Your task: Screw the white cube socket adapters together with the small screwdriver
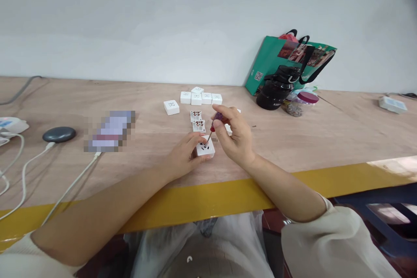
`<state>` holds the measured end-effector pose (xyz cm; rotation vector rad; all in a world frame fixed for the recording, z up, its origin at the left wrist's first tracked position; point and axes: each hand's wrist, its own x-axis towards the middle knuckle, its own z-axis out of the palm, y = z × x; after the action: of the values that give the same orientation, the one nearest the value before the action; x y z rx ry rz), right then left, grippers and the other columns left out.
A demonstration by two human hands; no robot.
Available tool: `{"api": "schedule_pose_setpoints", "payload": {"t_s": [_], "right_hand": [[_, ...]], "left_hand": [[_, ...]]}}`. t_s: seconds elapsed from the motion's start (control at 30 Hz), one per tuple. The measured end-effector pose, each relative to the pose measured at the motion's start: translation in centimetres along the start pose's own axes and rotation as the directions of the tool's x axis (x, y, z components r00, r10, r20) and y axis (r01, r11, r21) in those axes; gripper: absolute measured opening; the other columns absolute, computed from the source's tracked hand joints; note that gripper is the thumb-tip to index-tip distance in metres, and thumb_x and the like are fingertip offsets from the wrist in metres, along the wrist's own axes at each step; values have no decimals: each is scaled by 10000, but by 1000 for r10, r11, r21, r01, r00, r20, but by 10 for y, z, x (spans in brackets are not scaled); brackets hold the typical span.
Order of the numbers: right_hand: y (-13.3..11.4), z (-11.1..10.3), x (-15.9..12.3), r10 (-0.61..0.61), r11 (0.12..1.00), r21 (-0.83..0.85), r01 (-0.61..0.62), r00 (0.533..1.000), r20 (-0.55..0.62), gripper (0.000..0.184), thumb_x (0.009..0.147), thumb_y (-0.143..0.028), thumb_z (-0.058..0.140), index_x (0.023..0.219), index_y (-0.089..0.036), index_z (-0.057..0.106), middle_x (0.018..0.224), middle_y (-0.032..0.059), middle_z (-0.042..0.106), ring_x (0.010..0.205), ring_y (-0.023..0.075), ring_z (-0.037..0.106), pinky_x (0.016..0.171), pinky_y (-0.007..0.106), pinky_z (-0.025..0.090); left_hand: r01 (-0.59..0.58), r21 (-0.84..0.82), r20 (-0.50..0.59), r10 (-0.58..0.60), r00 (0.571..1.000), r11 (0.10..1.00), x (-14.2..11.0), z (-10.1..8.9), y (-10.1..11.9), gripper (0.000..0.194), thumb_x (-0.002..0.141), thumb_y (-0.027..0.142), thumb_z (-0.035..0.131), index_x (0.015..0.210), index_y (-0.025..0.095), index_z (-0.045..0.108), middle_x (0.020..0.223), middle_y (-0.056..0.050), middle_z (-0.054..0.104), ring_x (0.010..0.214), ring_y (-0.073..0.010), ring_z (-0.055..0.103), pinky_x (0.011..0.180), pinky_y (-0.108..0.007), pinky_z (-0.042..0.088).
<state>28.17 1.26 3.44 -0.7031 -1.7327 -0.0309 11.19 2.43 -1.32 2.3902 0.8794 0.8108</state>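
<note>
My left hand [182, 156] is closed around a white socket cube [206, 149] and holds it down on the wooden table [325, 139]. In my right hand [236, 137] is a small screwdriver with a dark red handle [215, 120], its tip pointing down into the top of that cube. Just behind lie two opened socket parts [197, 120] with brown metal contacts showing. Further back stands a row of several white socket cubes [201, 97], with one more cube [171, 107] apart at their left.
A green paper bag [276, 63], a black bottle [275, 91] and a jar with a purple lid [301, 102] stand at the back right. A dark round pad [59, 134], white cables [22, 173] and a blurred object [109, 131] lie at the left. A white device [392, 104] is far right.
</note>
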Motion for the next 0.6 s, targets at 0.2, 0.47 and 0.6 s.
{"api": "schedule_pose_setpoints", "payload": {"t_s": [0.2,0.47,0.6], "right_hand": [[-2,-1,-2,57,997,42,-57,998,-5,357,906,-191,429,1244,-298,467,952,37,609,741,150,588,676,355,534],[-2,-4,4,41,998,-44,-41,999,-14,303,887,-191,480,1172,-277,538,830,21,582,732,149,575,648,340,523],[3,-1,2,53,998,-16,-53,998,32,350,890,-161,425,1209,-273,516,843,19,600,731,147,580,696,362,521]], "left_hand": [[-31,-68,-67,26,997,997,1,0,2,262,831,362,588,1034,237,479,1258,-66,500,1212,-245,459,1025,-414,377],[46,-95,-71,-53,996,994,0,3,0,313,822,348,588,1084,239,457,1224,-56,512,1161,-234,498,979,-391,415],[125,-71,-22,-127,992,990,0,3,0,318,808,361,593,1072,238,465,1165,-44,536,1080,-237,541,933,-399,447]]}}
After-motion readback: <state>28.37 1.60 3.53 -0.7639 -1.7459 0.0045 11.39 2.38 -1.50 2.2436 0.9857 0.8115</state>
